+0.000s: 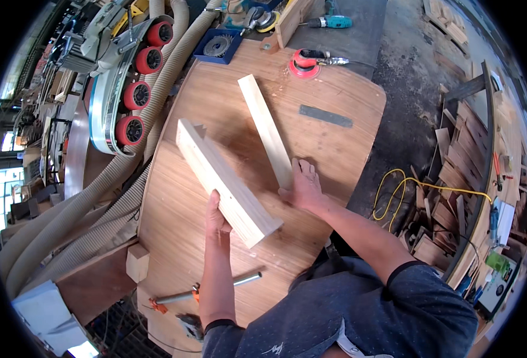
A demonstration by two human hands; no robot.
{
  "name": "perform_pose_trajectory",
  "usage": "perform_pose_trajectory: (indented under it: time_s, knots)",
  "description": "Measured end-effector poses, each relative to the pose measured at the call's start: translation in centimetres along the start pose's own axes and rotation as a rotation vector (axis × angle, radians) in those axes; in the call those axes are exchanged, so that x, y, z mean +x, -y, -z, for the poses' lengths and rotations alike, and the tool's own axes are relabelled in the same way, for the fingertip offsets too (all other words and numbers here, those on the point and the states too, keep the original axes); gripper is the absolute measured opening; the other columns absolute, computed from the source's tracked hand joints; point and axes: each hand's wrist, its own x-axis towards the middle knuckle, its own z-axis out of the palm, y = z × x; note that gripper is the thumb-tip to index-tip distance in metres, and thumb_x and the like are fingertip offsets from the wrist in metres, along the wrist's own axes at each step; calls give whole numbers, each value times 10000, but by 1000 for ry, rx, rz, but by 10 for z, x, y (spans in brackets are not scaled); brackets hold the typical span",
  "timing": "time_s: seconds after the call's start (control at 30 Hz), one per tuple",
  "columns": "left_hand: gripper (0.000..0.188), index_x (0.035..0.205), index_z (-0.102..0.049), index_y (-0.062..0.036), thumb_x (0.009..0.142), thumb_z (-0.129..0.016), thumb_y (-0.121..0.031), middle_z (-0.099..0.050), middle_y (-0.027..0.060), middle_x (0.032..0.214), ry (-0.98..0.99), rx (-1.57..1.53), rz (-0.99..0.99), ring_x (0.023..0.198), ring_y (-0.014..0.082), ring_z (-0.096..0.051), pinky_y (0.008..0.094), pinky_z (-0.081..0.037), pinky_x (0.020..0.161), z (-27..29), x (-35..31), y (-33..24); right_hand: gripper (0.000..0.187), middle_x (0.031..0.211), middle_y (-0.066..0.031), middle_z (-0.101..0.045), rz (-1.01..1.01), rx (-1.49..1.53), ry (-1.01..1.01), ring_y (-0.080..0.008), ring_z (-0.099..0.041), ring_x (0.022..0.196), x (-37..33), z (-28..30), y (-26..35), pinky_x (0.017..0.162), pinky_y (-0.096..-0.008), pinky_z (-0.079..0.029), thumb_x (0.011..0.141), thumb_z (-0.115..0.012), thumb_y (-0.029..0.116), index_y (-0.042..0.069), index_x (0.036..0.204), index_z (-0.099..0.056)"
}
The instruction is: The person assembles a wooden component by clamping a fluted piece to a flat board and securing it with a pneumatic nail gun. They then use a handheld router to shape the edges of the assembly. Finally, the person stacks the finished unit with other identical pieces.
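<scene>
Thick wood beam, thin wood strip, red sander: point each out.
thick wood beam (224, 182), head view, middle of its top face
thin wood strip (265, 127), head view, mid-length
red sander (304, 64), head view, round red body

A rounded wooden tabletop (335, 128) is occupying the centre of a workshop. Thick beige dust hoses (66, 221) are running along its left side, beside a machine with red rollers (138, 95). A grey concrete floor (412, 77) is showing to the right, with wood offcuts (454, 173) piling against a bench and a yellow cable (406, 182) lying coiled. Daylight is coming in through windows (4, 179) at far left.
</scene>
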Motion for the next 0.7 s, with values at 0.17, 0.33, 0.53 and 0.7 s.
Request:
perform_pose_trajectory:
  time_s: [0.17, 0.33, 0.53, 0.7]
  knots:
    - [834, 1442, -529, -40, 865, -778, -588, -702, 129, 1263, 83, -41, 105, 1101, 289, -713, 452, -622, 934, 9, 42, 9, 935, 1458, -257, -425, 36, 33, 29, -443, -431, 1346, 2, 5, -36, 1127, -493, -417, 770, -826, 275, 10, 1532, -355]
    - [833, 1452, -493, -29, 856, -825, -507, -684, 118, 1252, 138, 62, 165, 1123, 275, -704, 429, -628, 927, -4, 75, 17, 881, 1419, -227, -478, 162, 14, 44, -432, -457, 1333, -1, 26, -73, 1110, -481, -438, 772, -837, 231, 52, 1519, -407]
    - [766, 1461, -473, -2, 903, -798, -414, -667, 164, 1297, -16, 350, 68, 1135, 294, -705, 431, -623, 976, -44, 90, 28, 782, 1398, -188, -504, 178, 96, 57, -378, -492, 1311, -1, 37, -82, 1075, -453, -473, 843, -786, 234, 47, 1511, -427]
    - [826, 1542, -339, -16, 908, -807, -262, -554, 183, 1426, -72, 381, 89, 1317, 306, -586, 449, -542, 1095, -62, 99, 32, 657, 1377, -163, -527, 157, 160, 60, -353, -509, 1293, 4, 30, -93, 1019, -446, -511, 891, -723, 193, 72, 1491, -484]
